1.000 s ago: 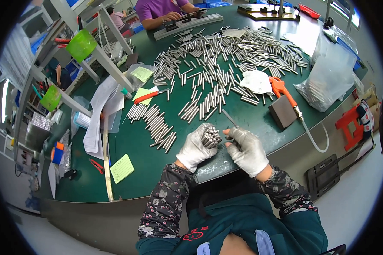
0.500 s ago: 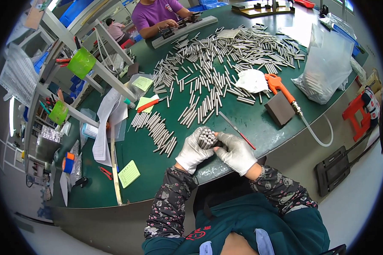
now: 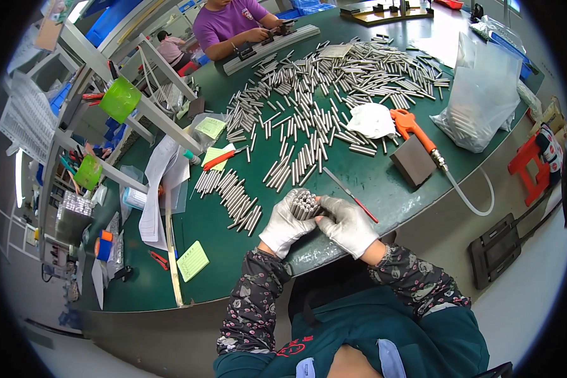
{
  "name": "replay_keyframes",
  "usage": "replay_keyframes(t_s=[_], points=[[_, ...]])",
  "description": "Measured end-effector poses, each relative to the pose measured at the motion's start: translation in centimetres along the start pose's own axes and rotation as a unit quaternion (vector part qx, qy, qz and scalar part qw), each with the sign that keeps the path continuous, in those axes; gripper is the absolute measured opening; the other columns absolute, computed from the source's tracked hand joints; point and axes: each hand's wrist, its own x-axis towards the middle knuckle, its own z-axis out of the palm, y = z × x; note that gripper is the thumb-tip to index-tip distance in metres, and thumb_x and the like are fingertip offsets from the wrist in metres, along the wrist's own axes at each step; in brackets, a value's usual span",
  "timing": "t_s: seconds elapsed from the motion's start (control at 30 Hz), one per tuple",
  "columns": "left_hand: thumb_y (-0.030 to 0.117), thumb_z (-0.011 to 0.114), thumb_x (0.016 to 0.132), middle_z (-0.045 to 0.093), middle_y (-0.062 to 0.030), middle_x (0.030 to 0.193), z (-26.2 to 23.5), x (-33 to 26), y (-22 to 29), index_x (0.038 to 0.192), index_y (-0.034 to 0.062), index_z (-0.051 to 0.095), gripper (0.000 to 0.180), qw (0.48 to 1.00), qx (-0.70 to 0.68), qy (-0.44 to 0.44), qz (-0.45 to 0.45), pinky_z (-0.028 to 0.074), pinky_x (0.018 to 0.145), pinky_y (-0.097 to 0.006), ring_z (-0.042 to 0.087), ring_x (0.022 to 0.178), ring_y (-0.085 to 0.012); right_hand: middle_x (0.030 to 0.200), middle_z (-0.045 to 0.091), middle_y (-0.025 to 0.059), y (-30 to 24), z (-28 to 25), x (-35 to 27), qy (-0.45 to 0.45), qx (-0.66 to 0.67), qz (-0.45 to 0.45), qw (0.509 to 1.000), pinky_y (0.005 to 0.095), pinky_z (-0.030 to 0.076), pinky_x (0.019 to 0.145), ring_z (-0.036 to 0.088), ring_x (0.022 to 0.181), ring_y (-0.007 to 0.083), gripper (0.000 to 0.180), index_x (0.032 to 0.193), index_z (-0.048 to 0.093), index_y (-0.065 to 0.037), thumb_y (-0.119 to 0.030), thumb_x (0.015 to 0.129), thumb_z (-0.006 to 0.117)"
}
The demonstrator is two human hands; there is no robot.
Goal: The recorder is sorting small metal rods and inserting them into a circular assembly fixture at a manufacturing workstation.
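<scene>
A wide green worktop (image 3: 372,183) curves across the view, seen from above. Much of its far half is covered by a loose spread of short metal rods (image 3: 334,82), lying in many directions. At the far edge a person in a purple shirt (image 3: 230,25) leans over a long grey rail (image 3: 274,45). To the right sits a clear plastic bag (image 3: 482,94) with more rods inside. On the left, white sheets of paper (image 3: 157,189) lie overlapping, near a metal frame rack (image 3: 113,82) with green cups. Nearer the middle lies a smaller row of rods (image 3: 233,198), side by side. A dark grey block (image 3: 412,167) rests right of centre, touching an orange air gun (image 3: 412,129) whose clear hose trails off the edge. A crumpled white glove (image 3: 372,120) lies just beside the gun. Yellow note pads (image 3: 193,260) dot the left side. At the near edge, the left hand (image 3: 283,227), in a white glove, is closed around a bundle of rods (image 3: 303,203) held upright, ends facing up. The right hand (image 3: 349,223), also gloved, is cupped against the bundle's right side. A thin red-tipped stick (image 3: 353,195) lies just beyond the right hand.
</scene>
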Motion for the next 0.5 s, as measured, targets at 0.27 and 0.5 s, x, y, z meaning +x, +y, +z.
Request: replay_keyframes(t_s=[0.27, 0.5], points=[[-0.001, 0.076, 0.063, 0.057, -0.0012, 0.098, -0.04, 0.06, 0.05, 0.109, 0.0038, 0.049, 0.053, 1.0, -0.025, -0.008, -0.004, 0.046, 0.081, -0.024, 0.056, 0.09, -0.0103, 0.093, 0.061, 0.0186, -0.13, -0.1, 0.03, -0.007, 0.003, 0.006, 1.0, 0.038, 0.048, 0.072, 0.059, 0.084, 0.0328, 0.033, 0.104, 0.057, 0.0, -0.015, 0.076, 0.058], [-0.005, 0.072, 0.063, 0.058, -0.0006, 0.096, 0.08, -0.06, -0.53, 0.109, 0.0036, 0.049, 0.052, 1.0, -0.021, -0.002, 0.008, 0.046, 0.079, -0.022, 0.055, 0.088, -0.0078, 0.09, 0.061, 0.0177, 0.15, -0.03, -0.09, 0.0, 0.01, -0.006, 1.0, 0.0364, 0.048, 0.069, 0.06, 0.079, 0.0305, 0.032, 0.103, 0.057, 0.001, -0.017, 0.077, 0.059]])
